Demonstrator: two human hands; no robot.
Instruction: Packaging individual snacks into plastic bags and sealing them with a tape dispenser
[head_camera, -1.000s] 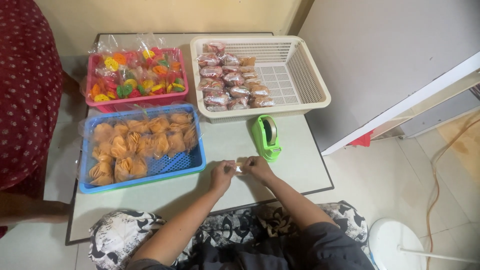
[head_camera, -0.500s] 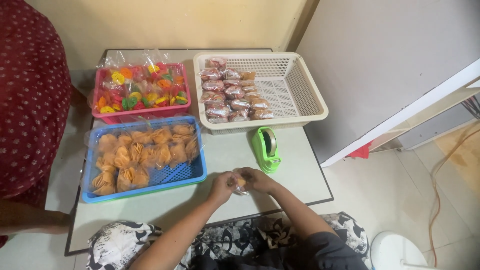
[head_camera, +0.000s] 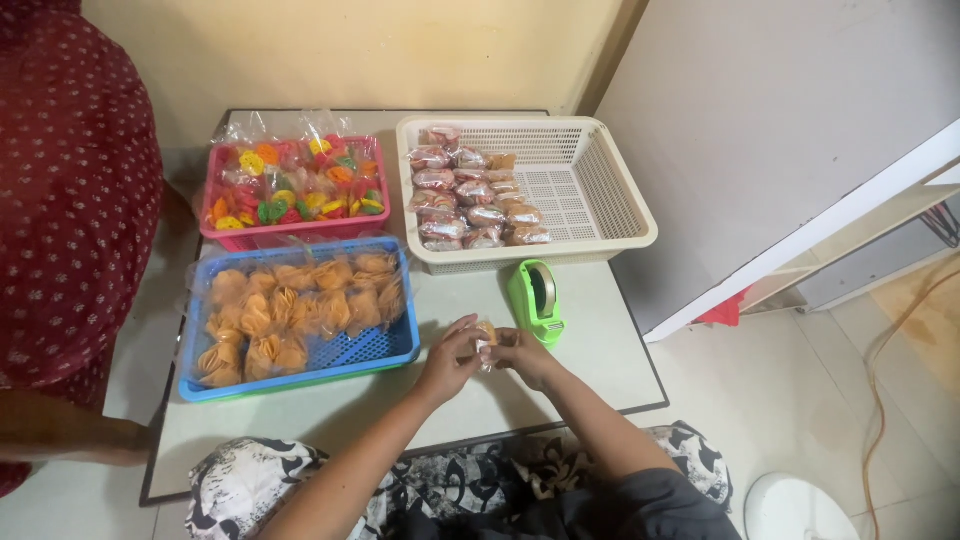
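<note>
Both hands (head_camera: 487, 352) pinch small crinkly clear snack packet (head_camera: 485, 338) — orange inside.

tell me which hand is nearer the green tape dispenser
Right. The right hand sits just below the tape dispenser, nearly touching its front end; the left hand is farther off to its left.

Home snack-packing spot: low table (head_camera: 590, 350), snack baskets (head_camera: 610, 215), tiled floor (head_camera: 800, 380)
</note>
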